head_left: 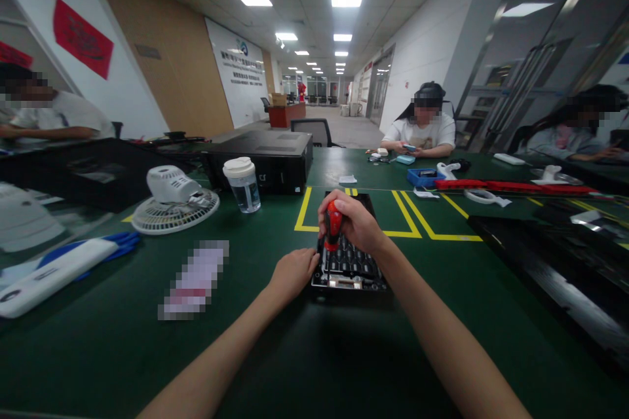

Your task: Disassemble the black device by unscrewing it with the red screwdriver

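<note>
A black, flat electronic device [351, 260] with its inside exposed lies on the green table in front of me. It shows rows of dark rounded parts and metal pieces along its near edge. My right hand [354, 219] is wrapped round the red and black handle of a screwdriver [333, 226], held upright over the device's left side. The screwdriver's tip is too dark to make out. At the device's left edge, my left hand [295, 273] is closed against its side, gripping it; some fingers are hidden.
Yellow tape [407, 216] marks the green table. A lidded cup [242, 184], a white fan [174, 200] and a black case [260, 157] stand to the left. A black panel [550, 288] lies at right. A person [422, 121] sits across, others at both sides.
</note>
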Demonstrator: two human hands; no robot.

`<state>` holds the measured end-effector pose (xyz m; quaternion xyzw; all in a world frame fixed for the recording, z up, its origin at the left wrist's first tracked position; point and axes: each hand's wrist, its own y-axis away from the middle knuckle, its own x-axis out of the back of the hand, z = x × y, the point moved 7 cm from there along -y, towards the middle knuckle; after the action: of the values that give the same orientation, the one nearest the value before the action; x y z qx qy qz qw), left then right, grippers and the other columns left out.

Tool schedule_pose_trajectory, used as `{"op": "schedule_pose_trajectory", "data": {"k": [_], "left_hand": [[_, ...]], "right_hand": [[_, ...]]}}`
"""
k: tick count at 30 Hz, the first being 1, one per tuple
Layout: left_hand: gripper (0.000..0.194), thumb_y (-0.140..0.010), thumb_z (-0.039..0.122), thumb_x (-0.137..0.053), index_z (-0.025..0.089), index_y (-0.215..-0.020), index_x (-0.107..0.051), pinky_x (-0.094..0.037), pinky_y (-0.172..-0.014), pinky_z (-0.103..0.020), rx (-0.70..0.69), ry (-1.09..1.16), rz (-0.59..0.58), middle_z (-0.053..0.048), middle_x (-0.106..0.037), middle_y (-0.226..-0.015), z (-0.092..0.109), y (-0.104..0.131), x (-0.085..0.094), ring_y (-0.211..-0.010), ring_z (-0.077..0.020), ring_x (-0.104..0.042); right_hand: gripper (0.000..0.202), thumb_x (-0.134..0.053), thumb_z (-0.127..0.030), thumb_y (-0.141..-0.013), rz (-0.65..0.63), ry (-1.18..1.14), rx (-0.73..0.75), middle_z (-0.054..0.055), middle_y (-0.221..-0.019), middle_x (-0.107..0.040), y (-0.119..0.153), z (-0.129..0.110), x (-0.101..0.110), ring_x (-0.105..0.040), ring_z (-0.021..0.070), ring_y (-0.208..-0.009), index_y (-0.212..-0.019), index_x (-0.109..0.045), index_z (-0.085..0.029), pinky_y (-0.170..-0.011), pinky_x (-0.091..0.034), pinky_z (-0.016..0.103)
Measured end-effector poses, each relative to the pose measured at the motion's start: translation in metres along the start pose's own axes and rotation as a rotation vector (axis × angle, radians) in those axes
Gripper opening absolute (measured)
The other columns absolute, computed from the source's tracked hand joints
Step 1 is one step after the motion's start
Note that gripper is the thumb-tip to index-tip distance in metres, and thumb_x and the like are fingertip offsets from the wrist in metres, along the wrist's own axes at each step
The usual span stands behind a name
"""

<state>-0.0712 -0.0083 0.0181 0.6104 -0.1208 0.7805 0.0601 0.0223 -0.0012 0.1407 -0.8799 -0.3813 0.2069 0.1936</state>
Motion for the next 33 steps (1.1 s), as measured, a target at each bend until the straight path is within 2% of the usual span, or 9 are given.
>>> {"op": "schedule_pose_trajectory", "data": {"k": [8, 13, 26, 33], "left_hand": [[0.038, -0.091, 0.035, -0.025, 0.02, -0.096, -0.059, -0.042, -0.078, -0.026, 0.037, 0.0, -0.034, -0.007, -0.064, -0.097, 0.0023, 0.0023, 0.0042, -0.092, -0.0169, -0.058], [0.038, -0.091, 0.036, -0.025, 0.02, -0.094, -0.059, -0.042, -0.077, -0.026, 0.009, -0.005, -0.014, -0.007, -0.064, -0.096, 0.0019, 0.0007, 0.0022, -0.09, -0.0167, -0.059], [0.04, -0.091, 0.039, -0.023, 0.021, -0.097, -0.058, -0.041, -0.076, -0.026, -0.003, -0.002, 0.01, -0.006, -0.064, -0.096, -0.0017, 0.0001, -0.0018, -0.091, -0.017, -0.059], [0.04, -0.091, 0.038, -0.023, 0.02, -0.096, -0.058, -0.042, -0.076, -0.027, -0.008, 0.0, 0.004, -0.007, -0.064, -0.096, 0.0, 0.0006, -0.0007, -0.091, -0.0175, -0.059]], "right_hand": [[0.017, -0.044, -0.028, -0.085, -0.005, 0.039, -0.027, 0.001, -0.072, -0.053, 0.0018, -0.0003, 0.0002, -0.054, 0.01, -0.06, -0.085, -0.054, -0.014, -0.058, -0.052, 0.027], [0.017, -0.046, -0.029, -0.084, -0.012, 0.073, -0.034, 0.001, -0.073, -0.053, 0.0025, -0.0017, -0.0007, -0.055, 0.0105, -0.062, -0.085, -0.053, -0.014, -0.06, -0.052, 0.028], [0.015, -0.047, -0.028, -0.085, -0.016, 0.147, -0.054, 0.0, -0.071, -0.057, 0.0031, -0.0036, -0.0015, -0.058, 0.0111, -0.064, -0.088, -0.052, -0.014, -0.056, -0.05, 0.024], [0.013, -0.048, -0.028, -0.085, 0.011, 0.176, -0.057, -0.001, -0.067, -0.056, 0.0031, -0.0044, 0.0002, -0.058, 0.0106, -0.06, -0.087, -0.05, -0.015, -0.057, -0.051, 0.026]]}}
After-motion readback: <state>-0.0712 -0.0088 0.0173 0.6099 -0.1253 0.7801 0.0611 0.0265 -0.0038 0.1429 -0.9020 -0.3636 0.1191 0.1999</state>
